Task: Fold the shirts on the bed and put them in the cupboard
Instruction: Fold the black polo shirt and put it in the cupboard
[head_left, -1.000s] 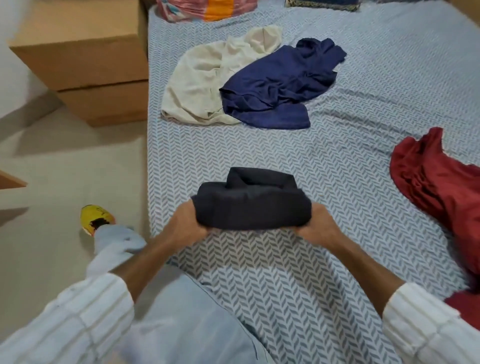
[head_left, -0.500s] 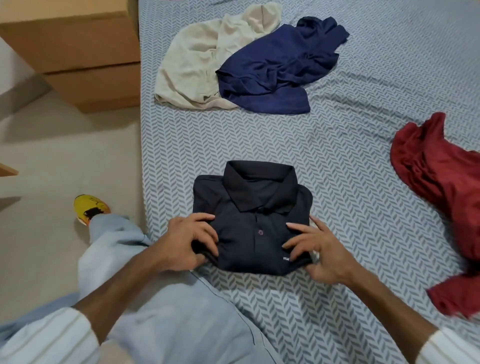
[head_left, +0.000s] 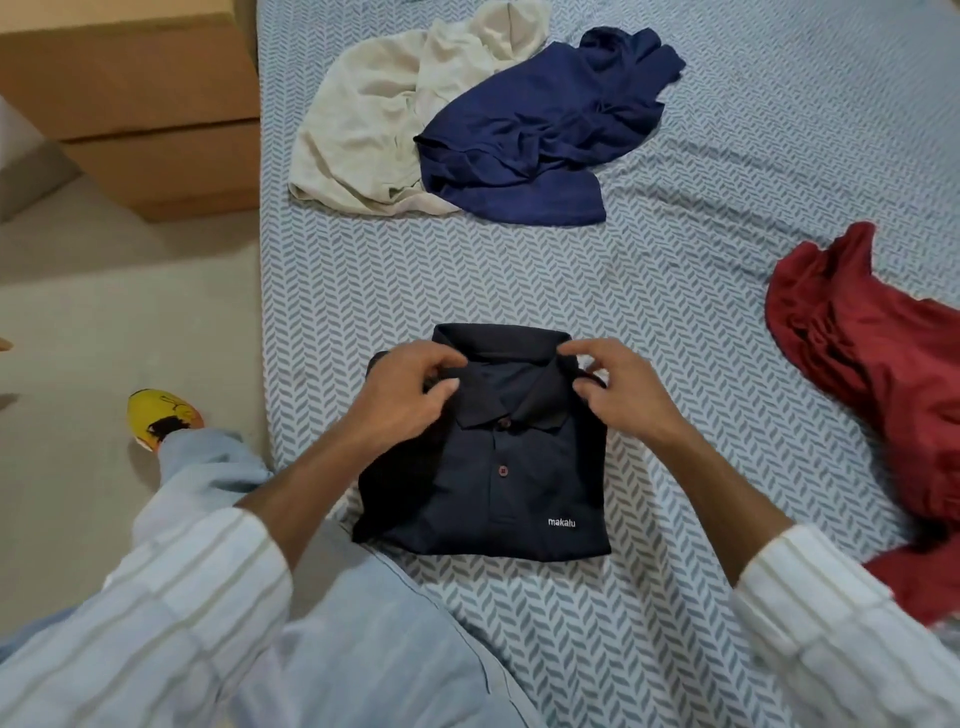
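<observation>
Folded black polo (head_left: 498, 488): both hands (head_left: 410, 395) pinch its collar.

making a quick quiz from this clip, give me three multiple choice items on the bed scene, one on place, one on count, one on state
1. Where does the cream shirt lie?
A. beside the red shirt
B. partly under the navy shirt
C. on the floor

2. How many shirts on the bed are unfolded?
A. one
B. three
C. five

3. The black polo is
A. folded, collar up
B. crumpled
C. hanging

Key: 1 B, the navy overlaps its edge. 2 B, cream, navy and the red shirt. 3 A, a neat rectangle, both hands at its collar.
</observation>
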